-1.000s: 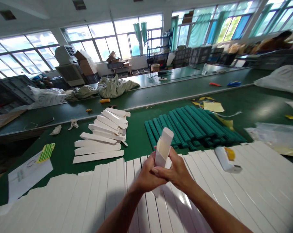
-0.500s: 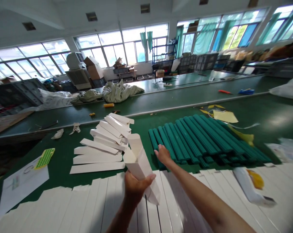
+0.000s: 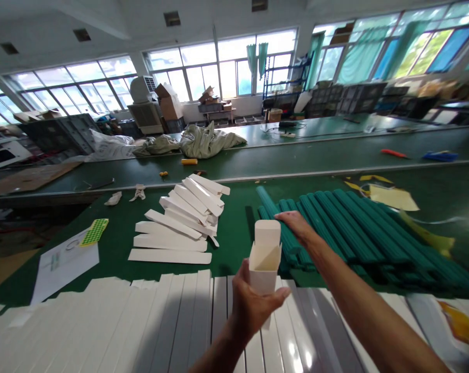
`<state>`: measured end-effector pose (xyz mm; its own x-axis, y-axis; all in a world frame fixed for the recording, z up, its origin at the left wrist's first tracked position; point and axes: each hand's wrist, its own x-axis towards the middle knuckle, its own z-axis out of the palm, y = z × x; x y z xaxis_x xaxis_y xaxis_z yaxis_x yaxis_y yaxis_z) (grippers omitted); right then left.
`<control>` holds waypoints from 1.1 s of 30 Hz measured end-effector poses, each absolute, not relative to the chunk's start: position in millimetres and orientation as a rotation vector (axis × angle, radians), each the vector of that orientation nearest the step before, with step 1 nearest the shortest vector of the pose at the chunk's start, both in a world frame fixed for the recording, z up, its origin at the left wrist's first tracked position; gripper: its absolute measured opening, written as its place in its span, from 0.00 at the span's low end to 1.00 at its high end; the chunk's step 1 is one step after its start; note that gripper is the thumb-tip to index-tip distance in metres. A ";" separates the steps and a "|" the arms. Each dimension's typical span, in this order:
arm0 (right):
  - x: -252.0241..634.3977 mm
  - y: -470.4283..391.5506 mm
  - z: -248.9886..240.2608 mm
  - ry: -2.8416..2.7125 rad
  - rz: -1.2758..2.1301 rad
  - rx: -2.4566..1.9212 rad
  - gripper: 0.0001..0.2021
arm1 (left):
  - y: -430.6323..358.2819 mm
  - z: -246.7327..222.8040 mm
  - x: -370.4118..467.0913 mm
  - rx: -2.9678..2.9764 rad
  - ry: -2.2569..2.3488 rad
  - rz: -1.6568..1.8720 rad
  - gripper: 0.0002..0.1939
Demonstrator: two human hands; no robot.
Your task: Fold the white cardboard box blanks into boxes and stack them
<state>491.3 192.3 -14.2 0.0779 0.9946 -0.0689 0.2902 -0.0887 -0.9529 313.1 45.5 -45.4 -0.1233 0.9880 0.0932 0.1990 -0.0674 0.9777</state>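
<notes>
My left hand [image 3: 250, 300] is wrapped round a long white carton [image 3: 262, 280], its open end facing up and away with the flap standing. My right hand [image 3: 298, 227] grips a green ribbed tube [image 3: 268, 201] at the left end of a pile of similar green tubes [image 3: 345, 223]. The held tube is tilted, its far end raised over the table and casting a shadow. Its near end lies just right of the carton's opening. Whether the tubes are hollow I cannot tell.
Flat white cartons [image 3: 170, 255] lie fanned out on the green table [image 3: 234, 207]. A row of white cartons [image 3: 172, 316] covers the near edge. A white tape dispenser [image 3: 432, 316] with yellow tape sits at the right. A paper sheet [image 3: 63, 269] lies left.
My right hand has closed on a green tube and lifted its far end. My left hand has turned the carton more upright, its opening toward the tubes. The view has shifted left.
</notes>
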 end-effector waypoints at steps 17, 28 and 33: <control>484.7 23.5 133.9 -1.332 0.578 -0.777 0.13 | 27.9 -46.4 331.7 1.653 1.401 1.464 0.27; 493.0 34.0 148.9 -1.594 0.403 -0.983 0.14 | 31.6 -44.6 328.7 1.674 1.395 1.485 0.28; 492.9 34.2 148.5 -1.987 0.313 -1.119 0.09 | 32.3 -42.8 342.1 1.853 1.369 1.642 0.26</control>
<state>492.9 34.2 148.5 -0.2739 0.8011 0.5321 0.5986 0.5751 -0.5577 342.1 32.3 -42.8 -0.1140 0.7970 0.5931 0.4402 -0.4947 0.7494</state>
